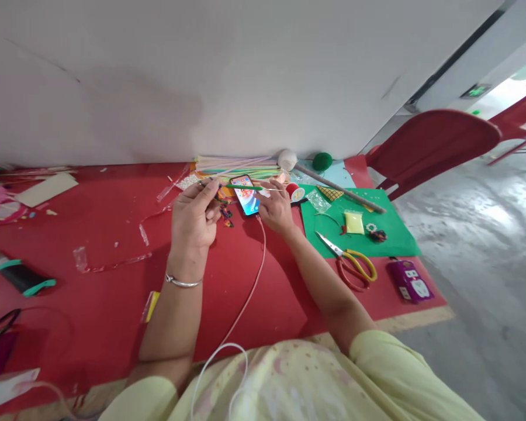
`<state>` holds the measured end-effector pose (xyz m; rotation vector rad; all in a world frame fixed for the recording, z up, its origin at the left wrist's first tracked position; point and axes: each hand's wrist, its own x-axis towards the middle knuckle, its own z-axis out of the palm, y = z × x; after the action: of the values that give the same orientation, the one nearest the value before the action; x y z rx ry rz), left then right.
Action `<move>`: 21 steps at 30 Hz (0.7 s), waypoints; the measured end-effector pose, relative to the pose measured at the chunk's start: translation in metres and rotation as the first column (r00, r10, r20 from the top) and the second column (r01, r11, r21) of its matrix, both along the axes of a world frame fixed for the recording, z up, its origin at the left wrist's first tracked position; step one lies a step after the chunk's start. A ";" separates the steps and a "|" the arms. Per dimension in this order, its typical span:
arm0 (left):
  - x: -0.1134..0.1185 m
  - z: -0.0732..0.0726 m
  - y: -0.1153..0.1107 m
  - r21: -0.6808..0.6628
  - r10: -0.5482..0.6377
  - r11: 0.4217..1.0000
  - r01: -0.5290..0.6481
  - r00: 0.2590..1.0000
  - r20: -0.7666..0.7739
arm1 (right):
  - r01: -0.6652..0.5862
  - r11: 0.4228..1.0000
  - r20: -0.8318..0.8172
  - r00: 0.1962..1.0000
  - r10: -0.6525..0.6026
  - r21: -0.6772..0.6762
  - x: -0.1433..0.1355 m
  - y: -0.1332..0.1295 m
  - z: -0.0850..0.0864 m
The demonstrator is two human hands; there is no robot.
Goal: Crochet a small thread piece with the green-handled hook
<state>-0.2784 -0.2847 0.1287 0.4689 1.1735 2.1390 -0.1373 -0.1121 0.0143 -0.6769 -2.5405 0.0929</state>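
My left hand [197, 216] is raised over the red table, its fingers closed on a small cluster of dark multicoloured pieces [225, 214] that dangles beside its fingertips. A thin green stick [245, 187] spans from that hand to my right hand [275, 206], whose fingers are pinched around its pale, thin end. Beneath and between the hands lies a phone [247, 202] with a lit screen, a pink cable [259, 263] running from its lower edge. Just right of my right hand stands a red thread spool [295, 192].
Right, a green sheet [379, 248] bears scissors [350, 260], a yellow packet [354, 223] and a grey rod [342, 188]. A purple box [409, 280] is near the edge. Coloured stems [236, 166] lie by the wall. Left is a black-and-teal tool [24, 276].
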 end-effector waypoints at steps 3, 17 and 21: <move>0.000 0.004 -0.002 -0.002 0.028 1.000 -0.028 1.000 0.005 | 0.026 0.999 0.004 1.000 -0.026 -0.026 -0.002 -0.008 -0.006; 0.000 0.005 -0.003 -0.019 0.043 0.999 -0.042 0.999 0.023 | -0.025 0.998 0.055 0.998 0.028 -0.057 -0.017 -0.003 -0.012; 0.001 0.006 -0.002 -0.028 0.044 0.999 -0.043 0.998 0.035 | 0.067 0.997 0.025 0.998 -0.066 -0.050 -0.014 -0.001 -0.015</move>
<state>-0.2771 -0.2866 0.1345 0.3949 1.2018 2.1561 -0.1508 -0.1135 -0.0006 -0.7858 -2.5432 0.1272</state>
